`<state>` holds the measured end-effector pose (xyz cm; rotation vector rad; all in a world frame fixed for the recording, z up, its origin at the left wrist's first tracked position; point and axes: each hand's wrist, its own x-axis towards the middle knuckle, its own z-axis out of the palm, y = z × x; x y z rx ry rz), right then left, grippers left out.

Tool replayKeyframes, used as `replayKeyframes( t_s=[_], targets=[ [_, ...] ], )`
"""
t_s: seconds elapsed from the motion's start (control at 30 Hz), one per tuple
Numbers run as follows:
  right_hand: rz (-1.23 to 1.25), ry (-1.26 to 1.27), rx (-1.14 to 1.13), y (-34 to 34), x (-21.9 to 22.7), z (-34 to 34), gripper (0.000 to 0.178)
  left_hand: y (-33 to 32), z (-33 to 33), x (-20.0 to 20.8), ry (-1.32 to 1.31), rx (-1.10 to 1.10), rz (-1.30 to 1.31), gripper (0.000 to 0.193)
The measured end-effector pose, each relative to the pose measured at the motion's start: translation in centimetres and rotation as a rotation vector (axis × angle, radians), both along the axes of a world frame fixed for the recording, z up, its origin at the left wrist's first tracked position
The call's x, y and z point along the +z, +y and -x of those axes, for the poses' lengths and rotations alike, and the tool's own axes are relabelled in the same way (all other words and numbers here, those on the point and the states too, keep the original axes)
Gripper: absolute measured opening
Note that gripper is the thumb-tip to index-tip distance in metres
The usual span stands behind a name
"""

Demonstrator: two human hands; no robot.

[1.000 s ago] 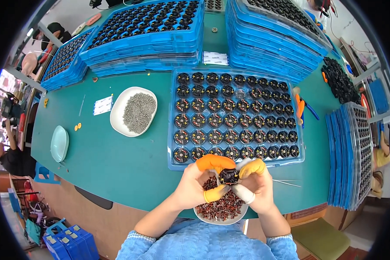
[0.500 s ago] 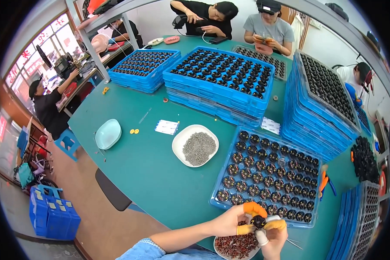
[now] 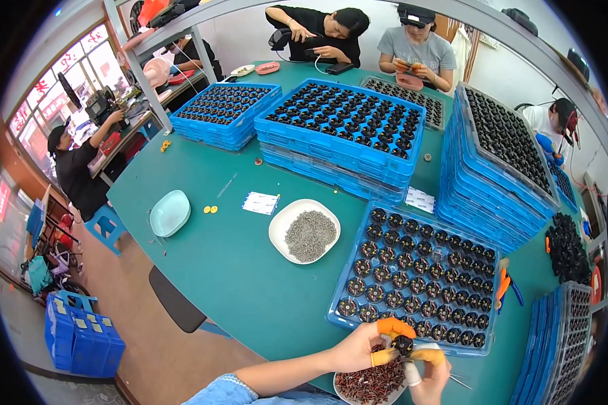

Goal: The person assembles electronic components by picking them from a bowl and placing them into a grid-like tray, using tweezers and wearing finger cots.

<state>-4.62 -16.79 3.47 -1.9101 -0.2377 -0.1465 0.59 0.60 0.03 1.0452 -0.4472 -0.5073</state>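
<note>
The round black part [image 3: 402,345] is held between the fingertips of both hands, just as a second ago; what has changed is the view, now turned toward the left, so that seated co-workers [image 3: 417,50] show beyond the worktop [image 3: 250,283]. The handling thus seems to be at the same stage, with this one part. It is squat, with no clear long axis; which way its face points is too small to tell.

The left hand [image 3: 356,348], in orange and yellow finger covers, pinches it from the left; the right hand [image 3: 431,372] closes round its other side, fingertips nearly together. Beneath the hands sits a bowl [image 3: 337,387] of red-brown pieces [image 3: 366,385]; just beyond them, a tray [image 3: 348,275] of similar black parts; farther left, a white dish [image 3: 277,233] of silvery grains.
</note>
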Motion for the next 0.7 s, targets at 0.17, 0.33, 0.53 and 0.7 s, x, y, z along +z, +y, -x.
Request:
replayKeyframes(
  t_s=[0.17,0.33,0.53,0.7],
  targets=[
    [0.605,-0.107,-0.214,-7.2,-2.4,2.8,0.026,0.6,-1.0,0.1,0.068,0.105,0.071,0.040],
    [0.898,0.107,-0.407,-8.1,-1.6,3.1,0.036,-0.2,-0.9,0.7,-0.114,0.278,0.109,0.043],
    [0.879,0.045,-0.387,-9.8,-4.1,3.5,0.038,-1.3,-0.9,-0.1,-0.036,0.214,0.007,0.037],
    [0.808,0.020,-0.312,-9.9,-4.2,4.1,0.027,-1.5,-0.3,0.3,-0.016,0.087,-0.002,0.041]
  ],
)
